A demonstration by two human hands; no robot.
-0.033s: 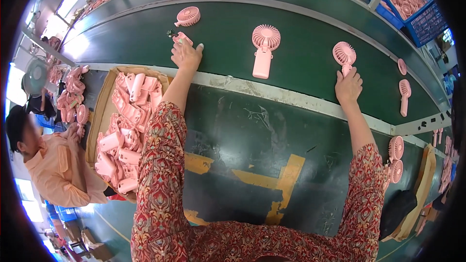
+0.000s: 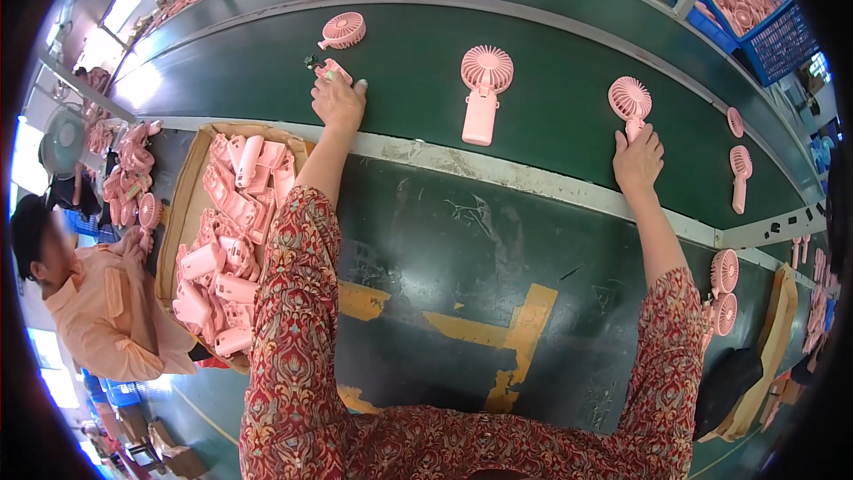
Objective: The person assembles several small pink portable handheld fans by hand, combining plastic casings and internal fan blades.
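Note:
My left hand [image 2: 339, 105] is closed over a small pink fan part [image 2: 332, 69] on the green belt, with a green bit showing by its fingers and a small dark piece [image 2: 313, 62] at its far end. A round pink fan head [image 2: 345, 30] lies just beyond it. My right hand [image 2: 638, 162] grips the handle of a pink handheld fan [image 2: 630, 98], hiding most of that handle. Between my hands, another pink handheld fan [image 2: 481, 111] lies head-away on the belt, touched by neither hand.
A carton [image 2: 174, 240] of pink casing pieces [image 2: 233, 289] stands beside my left arm. More fans [image 2: 740, 169] lie at the right. A metal rail [image 2: 498, 172] edges the belt. A person in an orange shirt [image 2: 107, 311] sits left; blue crates [image 2: 777, 40] stand far right.
My left hand has shifted very slightly to the left. The right hand and the fans on the belt look unmoved.

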